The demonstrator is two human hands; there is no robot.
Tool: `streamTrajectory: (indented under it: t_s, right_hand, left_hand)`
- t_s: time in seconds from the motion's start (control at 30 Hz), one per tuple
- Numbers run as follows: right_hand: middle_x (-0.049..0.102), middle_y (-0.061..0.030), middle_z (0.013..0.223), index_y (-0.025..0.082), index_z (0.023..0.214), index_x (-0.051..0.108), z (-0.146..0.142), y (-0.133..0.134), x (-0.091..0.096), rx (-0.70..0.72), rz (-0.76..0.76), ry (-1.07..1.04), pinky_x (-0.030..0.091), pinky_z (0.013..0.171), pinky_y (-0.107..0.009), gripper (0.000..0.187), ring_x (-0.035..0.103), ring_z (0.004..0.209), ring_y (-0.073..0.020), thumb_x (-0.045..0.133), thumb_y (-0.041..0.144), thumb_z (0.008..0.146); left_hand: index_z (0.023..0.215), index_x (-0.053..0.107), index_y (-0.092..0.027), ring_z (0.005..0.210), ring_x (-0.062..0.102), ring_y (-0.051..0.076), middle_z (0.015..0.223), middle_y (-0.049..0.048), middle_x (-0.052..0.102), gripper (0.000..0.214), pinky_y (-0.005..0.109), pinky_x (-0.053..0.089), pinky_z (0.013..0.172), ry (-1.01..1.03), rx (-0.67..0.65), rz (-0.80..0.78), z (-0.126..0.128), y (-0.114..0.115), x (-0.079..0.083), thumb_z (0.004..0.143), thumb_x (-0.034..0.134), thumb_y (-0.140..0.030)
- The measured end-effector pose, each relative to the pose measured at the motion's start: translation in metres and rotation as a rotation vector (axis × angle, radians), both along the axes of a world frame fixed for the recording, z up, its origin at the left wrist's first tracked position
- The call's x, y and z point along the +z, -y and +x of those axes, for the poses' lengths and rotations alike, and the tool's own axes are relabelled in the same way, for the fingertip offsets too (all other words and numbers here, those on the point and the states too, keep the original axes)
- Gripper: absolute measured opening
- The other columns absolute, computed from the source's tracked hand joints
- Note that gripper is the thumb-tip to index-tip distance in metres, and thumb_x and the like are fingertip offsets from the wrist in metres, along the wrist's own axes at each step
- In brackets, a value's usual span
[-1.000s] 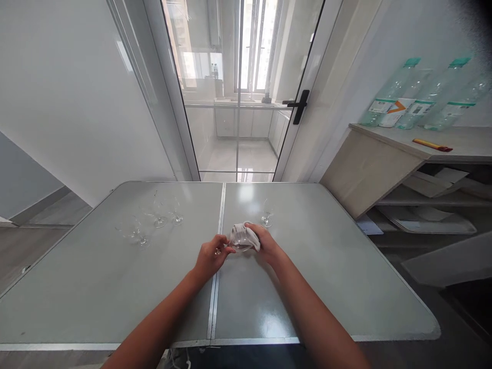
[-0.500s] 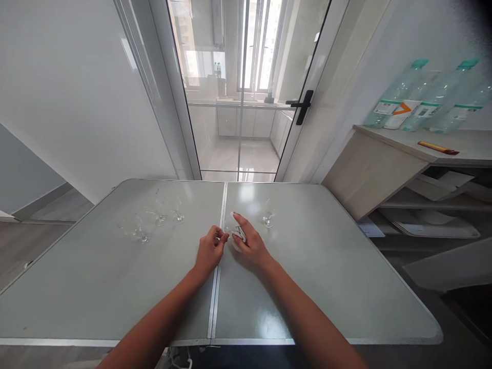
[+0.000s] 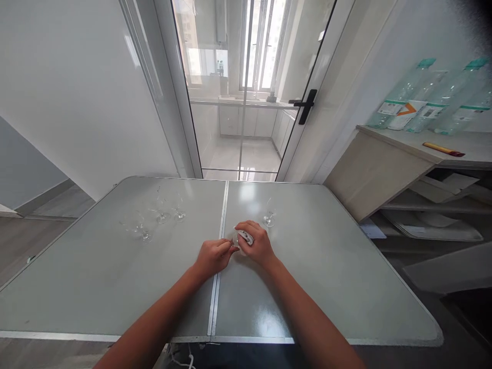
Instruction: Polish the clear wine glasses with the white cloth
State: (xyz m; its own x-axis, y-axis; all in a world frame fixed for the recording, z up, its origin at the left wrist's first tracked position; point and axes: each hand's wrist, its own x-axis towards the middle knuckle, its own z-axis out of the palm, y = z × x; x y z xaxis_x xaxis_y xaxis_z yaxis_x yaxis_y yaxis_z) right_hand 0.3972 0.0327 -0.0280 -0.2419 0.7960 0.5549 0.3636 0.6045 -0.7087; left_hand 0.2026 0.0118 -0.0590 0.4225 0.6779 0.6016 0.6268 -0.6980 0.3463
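Above the desk's [image 3: 115, 287] middle seam, our left hand [image 3: 212, 255] pinches the barely visible glass [image 3: 233, 245] and our right hand [image 3: 257, 242] curls its fingers tight around the cloth [image 3: 245, 237], so we should rub gently, without twisting.

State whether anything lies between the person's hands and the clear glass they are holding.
Yes: a small white cloth is bunched under the right hand, between its fingers and the clear stemmed glass. Nothing visible separates the left hand from the glass, which is hard to make out.
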Motion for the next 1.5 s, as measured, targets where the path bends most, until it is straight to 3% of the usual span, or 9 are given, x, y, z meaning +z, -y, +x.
streamTrajectory:
  t_s: [0.1, 0.2, 0.4, 0.6, 0.8, 0.97, 1.17, 1.33, 1.5]
  right_hand:
    - [0.07, -0.0021, 0.078, 0.021, 0.092, 0.074, 0.003, -0.002, 0.001, 0.019, -0.27, -0.148, 0.049, 0.065, -0.031, 0.016, 0.061, 0.068, -0.0182, 0.06, 0.023, 0.083]
    - [0.067, -0.0006, 0.071, 0.02, 0.088, 0.074, 0.005, -0.006, 0.001, 0.06, -0.515, -0.331, 0.043, 0.057, -0.027, 0.018, 0.056, 0.061, -0.0158, 0.062, 0.032, 0.083]
    - [0.069, -0.0028, 0.075, 0.019, 0.088, 0.072, 0.007, -0.009, 0.004, 0.183, -0.804, -0.645, 0.049, 0.06, -0.029, 0.025, 0.062, 0.065, -0.0183, 0.068, 0.042, 0.081]
    - [0.073, -0.0083, 0.094, 0.019, 0.103, 0.071, 0.009, -0.008, 0.007, 0.326, -0.938, -0.816, 0.057, 0.08, -0.039, 0.033, 0.069, 0.084, -0.0242, 0.061, 0.047, 0.09]
    - [0.071, -0.0064, 0.103, 0.02, 0.123, 0.063, -0.013, 0.0, -0.004, 0.245, -0.721, -0.666, 0.055, 0.079, -0.032, 0.042, 0.066, 0.09, -0.0216, 0.056, 0.052, 0.096]
    - [0.062, -0.0085, 0.125, 0.027, 0.149, 0.037, -0.026, 0.009, -0.013, 0.114, -0.426, -0.361, 0.048, 0.102, -0.039, 0.059, 0.061, 0.111, -0.0232, 0.057, 0.048, 0.098]
    - [0.065, -0.008, 0.118, 0.026, 0.152, 0.031, -0.019, 0.007, -0.01, 0.066, -0.307, -0.155, 0.052, 0.088, -0.036, 0.067, 0.063, 0.099, -0.0231, 0.062, 0.034, 0.093]
    - [0.065, -0.0004, 0.088, 0.023, 0.12, 0.058, -0.019, 0.007, -0.009, 0.07, -0.266, -0.039, 0.045, 0.07, -0.028, 0.031, 0.057, 0.073, -0.0177, 0.059, 0.021, 0.089]
    - [0.063, 0.0004, 0.076, 0.023, 0.096, 0.062, -0.019, 0.006, -0.009, 0.008, -0.246, 0.045, 0.041, 0.068, -0.027, 0.011, 0.054, 0.069, -0.0175, 0.055, 0.019, 0.089]
  left_hand:
    - [0.064, 0.051, -0.021, 0.052, 0.055, 0.011, 0.07, 0.0012, 0.068, 0.035, 0.026, 0.035, 0.052, -0.033, -0.049, 0.1, 0.0, 0.001, 0.0, 0.098, 0.059, -0.023]
    - [0.062, 0.05, -0.021, 0.055, 0.061, 0.012, 0.072, 0.0021, 0.071, 0.037, 0.026, 0.039, 0.054, 0.023, -0.057, 0.118, 0.0, 0.001, -0.001, 0.097, 0.061, -0.023]
    - [0.059, 0.052, -0.022, 0.053, 0.06, 0.013, 0.061, 0.0014, 0.064, 0.041, 0.026, 0.042, 0.052, 0.156, -0.058, -0.034, -0.001, 0.0, -0.003, 0.097, 0.061, -0.035]
    - [0.066, 0.062, -0.022, 0.049, 0.056, 0.014, 0.052, -0.0023, 0.053, 0.035, 0.027, 0.041, 0.051, 0.403, 0.033, -0.261, 0.001, 0.001, 0.003, 0.092, 0.068, -0.046]
    - [0.075, 0.052, -0.021, 0.051, 0.055, 0.012, 0.061, -0.0031, 0.057, 0.038, 0.025, 0.044, 0.052, 0.786, 0.055, -0.594, 0.009, -0.007, 0.008, 0.095, 0.062, -0.051]
    - [0.08, 0.047, -0.022, 0.059, 0.051, 0.012, 0.067, -0.0042, 0.053, 0.036, 0.023, 0.041, 0.056, 0.699, 0.094, -0.558, 0.011, -0.008, 0.006, 0.099, 0.055, -0.051]
    - [0.099, 0.061, -0.021, 0.094, 0.062, 0.022, 0.102, 0.0074, 0.064, 0.033, 0.032, 0.052, 0.079, 0.652, -0.052, -0.545, 0.012, -0.011, -0.002, 0.1, 0.051, -0.052]
    - [0.096, 0.059, -0.021, 0.082, 0.058, 0.019, 0.089, 0.0035, 0.061, 0.027, 0.03, 0.049, 0.076, 0.656, -0.108, -0.568, 0.011, -0.011, -0.003, 0.102, 0.049, -0.045]
    - [0.098, 0.058, -0.021, 0.081, 0.053, 0.018, 0.087, 0.0018, 0.058, 0.024, 0.029, 0.045, 0.076, 0.636, -0.056, -0.558, 0.01, -0.006, 0.007, 0.103, 0.048, -0.041]
